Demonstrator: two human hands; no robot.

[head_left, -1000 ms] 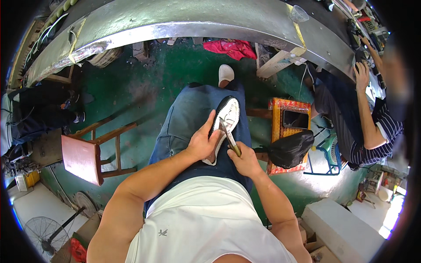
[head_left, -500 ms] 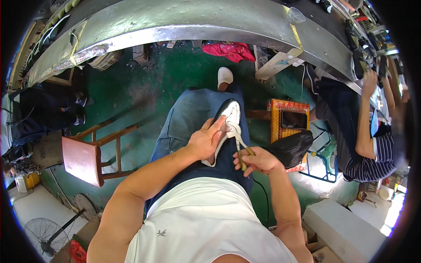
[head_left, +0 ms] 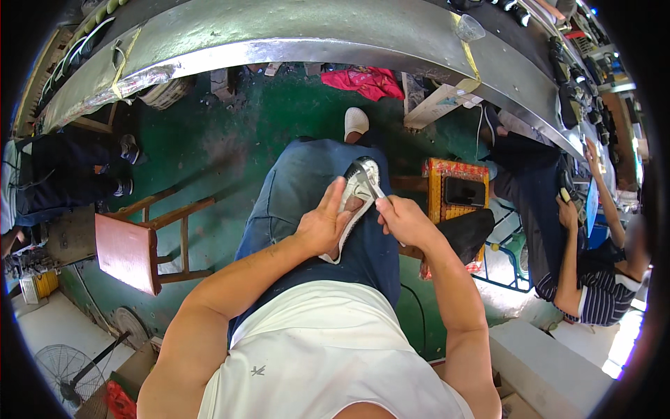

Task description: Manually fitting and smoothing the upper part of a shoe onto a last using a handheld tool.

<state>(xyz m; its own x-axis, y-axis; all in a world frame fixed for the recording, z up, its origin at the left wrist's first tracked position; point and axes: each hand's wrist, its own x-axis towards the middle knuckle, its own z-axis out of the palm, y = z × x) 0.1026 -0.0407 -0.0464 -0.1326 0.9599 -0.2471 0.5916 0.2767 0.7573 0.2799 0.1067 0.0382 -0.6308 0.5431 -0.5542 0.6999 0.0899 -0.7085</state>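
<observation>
A shoe (head_left: 355, 204) lies bottom up along my thigh, its underside mostly white with a dark rim at the toe and a brown patch in the middle. My left hand (head_left: 322, 229) holds the shoe's left side, thumb and fingers pressed against it and fingertips pointing to the toe. My right hand (head_left: 405, 222) is closed round the handles of metal pincers (head_left: 370, 184). The head of the pincers is at the shoe's edge near the toe; whether its jaws grip the material is too small to tell. My fingers cover most of the handles.
A metal-edged bench (head_left: 293, 52) crosses ahead. On the left stands a wooden stool (head_left: 129, 253); on the right, an orange stool bears a phone (head_left: 465, 192) beside a black bag (head_left: 469, 234). A co-worker in a striped shirt (head_left: 601, 297) works at far right; another person stands far left.
My right hand has moved up toward the toe and its fingers have closed round the pincers' handles. The pincers have turned and shifted up. The co-worker at right has changed posture.
</observation>
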